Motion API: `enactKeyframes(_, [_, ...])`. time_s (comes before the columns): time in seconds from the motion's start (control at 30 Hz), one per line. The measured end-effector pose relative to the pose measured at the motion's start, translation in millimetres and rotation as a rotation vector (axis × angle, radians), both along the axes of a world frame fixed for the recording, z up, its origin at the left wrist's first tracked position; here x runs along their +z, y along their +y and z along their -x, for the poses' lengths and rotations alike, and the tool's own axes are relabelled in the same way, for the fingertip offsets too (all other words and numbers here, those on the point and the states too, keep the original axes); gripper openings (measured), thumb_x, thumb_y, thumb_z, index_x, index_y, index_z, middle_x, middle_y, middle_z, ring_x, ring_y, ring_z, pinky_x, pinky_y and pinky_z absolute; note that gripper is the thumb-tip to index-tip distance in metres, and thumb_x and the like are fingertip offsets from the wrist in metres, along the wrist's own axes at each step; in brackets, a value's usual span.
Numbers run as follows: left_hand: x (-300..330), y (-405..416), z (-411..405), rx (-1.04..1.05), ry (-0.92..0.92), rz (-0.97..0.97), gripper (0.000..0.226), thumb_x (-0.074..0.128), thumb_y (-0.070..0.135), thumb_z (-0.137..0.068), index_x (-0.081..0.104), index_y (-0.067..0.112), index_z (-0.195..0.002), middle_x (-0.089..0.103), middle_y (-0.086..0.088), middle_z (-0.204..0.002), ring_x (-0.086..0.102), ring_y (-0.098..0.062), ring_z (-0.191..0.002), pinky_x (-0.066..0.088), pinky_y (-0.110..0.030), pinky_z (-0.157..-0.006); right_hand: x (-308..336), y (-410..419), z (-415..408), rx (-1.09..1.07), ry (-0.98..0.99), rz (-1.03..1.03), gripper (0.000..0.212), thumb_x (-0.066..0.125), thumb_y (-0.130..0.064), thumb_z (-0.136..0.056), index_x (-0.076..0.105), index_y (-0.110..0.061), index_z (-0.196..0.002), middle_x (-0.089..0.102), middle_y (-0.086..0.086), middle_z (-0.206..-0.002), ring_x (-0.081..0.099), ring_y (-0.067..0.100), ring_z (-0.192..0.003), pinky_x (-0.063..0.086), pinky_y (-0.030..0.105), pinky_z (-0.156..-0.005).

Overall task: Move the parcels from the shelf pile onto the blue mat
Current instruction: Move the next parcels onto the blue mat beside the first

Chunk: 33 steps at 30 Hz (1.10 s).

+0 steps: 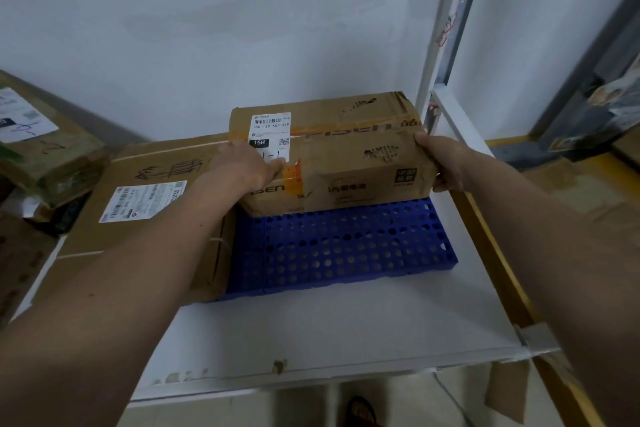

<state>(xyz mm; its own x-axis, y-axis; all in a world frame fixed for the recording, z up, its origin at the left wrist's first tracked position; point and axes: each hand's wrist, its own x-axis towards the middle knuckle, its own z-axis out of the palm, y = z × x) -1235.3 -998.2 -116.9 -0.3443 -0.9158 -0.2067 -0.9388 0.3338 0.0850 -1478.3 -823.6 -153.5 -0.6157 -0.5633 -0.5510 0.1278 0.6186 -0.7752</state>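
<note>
Cardboard parcel (pixel 329 152) is clasped at both ends by left hand (pixel 242 166) and right hand (pixel 440 163) over blue mat (pixel 346 250) at centre frame, seemingly first there, others pending at left.

blue mat (pixel 343 246) far end: hidden under the held parcel (pixel 332 152)
left parcel (pixel 38 149): cut off by the frame edge
label print: too small to read

white wall (pixel 207 28), metal shelf upright (pixel 446 28), white shelf board (pixel 329 322)
</note>
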Motion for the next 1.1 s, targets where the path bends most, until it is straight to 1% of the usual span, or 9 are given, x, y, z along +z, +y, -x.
enactKeyframes(0.07, [2,0,1,-0.050,-0.055,0.042,0.085,0.046,0.069,-0.085,0.039,0.002,-0.138,0.048,-0.018,-0.132,0.047,-0.034,-0.121,0.043,-0.041,-0.095,5,-4,1,0.028,0.069,-0.036,0.048,0.041,-0.049,-0.095,0.048,-0.013,-0.126,0.060,0.015,-0.114,0.057,0.032,-0.105,0.046,0.045,-0.095])
enactKeyframes(0.23, [7,3,10,-0.169,0.003,0.137,0.072,0.048,0.058,-0.090,0.036,0.011,-0.143,0.042,-0.013,-0.142,0.039,-0.032,-0.130,0.038,-0.042,-0.102,28,-26,-4,0.131,0.666,-0.021,0.043,0.047,-0.026,-0.095,0.045,-0.002,-0.131,0.054,0.018,-0.126,0.055,0.033,-0.110,0.048,0.040,-0.088])
enactKeyframes(0.4, [10,6,7,-0.225,0.023,0.105,0.043,0.039,0.044,-0.098,0.052,0.019,-0.131,0.057,-0.008,-0.129,0.056,-0.025,-0.105,0.041,-0.032,-0.073,41,-59,-37,0.393,0.977,0.050,0.032,0.042,-0.015,-0.094,0.067,0.000,-0.108,0.067,0.015,-0.108,0.062,0.030,-0.096,0.050,0.039,-0.086])
enactKeyframes(0.5, [14,-1,-11,-0.177,0.105,0.146,0.038,0.044,0.040,-0.097,0.056,0.022,-0.129,0.059,-0.004,-0.125,0.057,-0.023,-0.108,0.042,-0.032,-0.073,41,-83,-64,0.530,0.984,0.100,0.031,0.042,-0.012,-0.095,0.066,-0.004,-0.111,0.067,0.011,-0.106,0.061,0.023,-0.086,0.050,0.034,-0.076])
enactKeyframes(0.63, [18,-14,-52,-0.089,0.159,0.142,0.034,0.049,0.038,-0.094,0.062,0.021,-0.119,0.063,-0.003,-0.121,0.058,-0.025,-0.108,0.048,-0.037,-0.084,43,-110,-100,0.628,0.939,0.181,0.027,0.046,-0.012,-0.096,0.065,-0.005,-0.113,0.066,0.010,-0.114,0.063,0.023,-0.091,0.053,0.034,-0.080])
enactKeyframes(0.8, [15,-25,-125,0.039,0.160,0.103,0.037,0.053,0.038,-0.094,0.061,0.019,-0.124,0.060,-0.004,-0.127,0.057,-0.026,-0.113,0.048,-0.038,-0.092,53,-137,-150,0.656,0.850,0.225,0.031,0.044,-0.016,-0.100,0.058,-0.007,-0.126,0.061,0.013,-0.123,0.058,0.017,-0.077,0.051,0.024,-0.061])
enactKeyframes(0.93, [18,-31,-184,0.102,0.163,0.098,0.043,0.053,0.041,-0.094,0.055,0.019,-0.131,0.054,-0.005,-0.136,0.052,-0.025,-0.122,0.043,-0.036,-0.095,60,-154,-192,0.665,0.864,0.191,0.024,0.044,-0.011,-0.096,0.067,-0.003,-0.096,0.063,0.006,-0.076,0.057,0.020,-0.070,0.044,0.029,-0.063])
enactKeyframes(1.03, [17,-36,-228,0.111,0.148,0.095,0.044,0.050,0.043,-0.094,0.056,0.020,-0.130,0.055,-0.005,-0.134,0.053,-0.025,-0.121,0.044,-0.037,-0.093,65,-156,-241,0.794,0.874,0.120,0.025,0.046,-0.005,-0.090,0.058,-0.005,-0.068,0.052,0.004,-0.062,0.049,0.017,-0.057,0.034,0.024,-0.050])
enactKeyframes(1.1, [17,-37,-252,0.109,0.121,0.068,0.042,0.049,0.046,-0.093,0.059,0.022,-0.126,0.058,-0.004,-0.129,0.055,-0.025,-0.116,0.046,-0.035,-0.089,66,-157,-274,0.919,0.873,0.033,0.026,0.049,-0.004,-0.088,0.057,-0.005,-0.064,0.052,0.004,-0.063,0.047,0.015,-0.055,0.035,0.024,-0.049])
